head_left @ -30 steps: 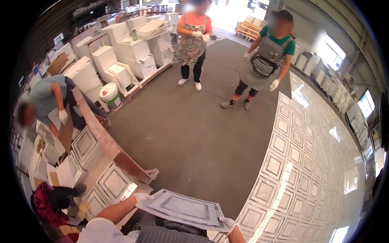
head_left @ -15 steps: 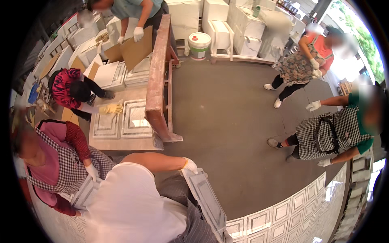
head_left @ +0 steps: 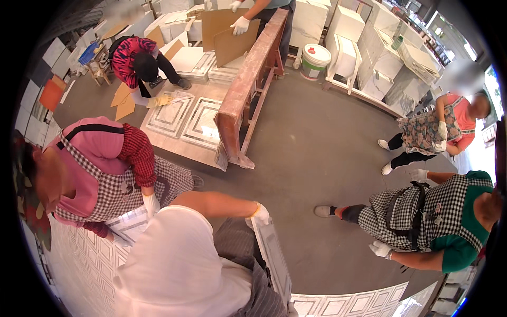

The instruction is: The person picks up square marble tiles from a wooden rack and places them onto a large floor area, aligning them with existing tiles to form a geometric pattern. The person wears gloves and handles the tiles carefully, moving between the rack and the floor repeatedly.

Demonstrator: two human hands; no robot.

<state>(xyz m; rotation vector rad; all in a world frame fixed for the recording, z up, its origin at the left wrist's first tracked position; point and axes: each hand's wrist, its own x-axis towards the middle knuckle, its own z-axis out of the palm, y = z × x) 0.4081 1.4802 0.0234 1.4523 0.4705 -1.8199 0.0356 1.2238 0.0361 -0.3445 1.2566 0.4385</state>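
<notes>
My left hand (head_left: 259,215), in a white glove, grips the upper end of a white-and-grey marble tile panel (head_left: 273,259). This panel is tilted on edge beside my grey striped trousers. Only a bit of my right hand (head_left: 292,311) shows at the panel's lower end, at the frame's bottom edge, where it seems closed on the panel; its fingers are mostly hidden. To my left, a co-worker in a checked apron (head_left: 119,185) holds another patterned panel (head_left: 129,226) with white gloves, partly hidden by my white shirt.
Patterned panels (head_left: 202,124) lie on a low platform behind a reddish frame (head_left: 248,84), where a crouching person (head_left: 138,66) works. Two aproned people (head_left: 417,214) stand at right. A white bucket (head_left: 316,59) is at the back. Laid tiles (head_left: 348,305) cover the lower floor.
My view has swung, so the platform, bucket and frame sit farther right. The person in green appears lower and nearer. The panel stays in my hands and is tilted more steeply.
</notes>
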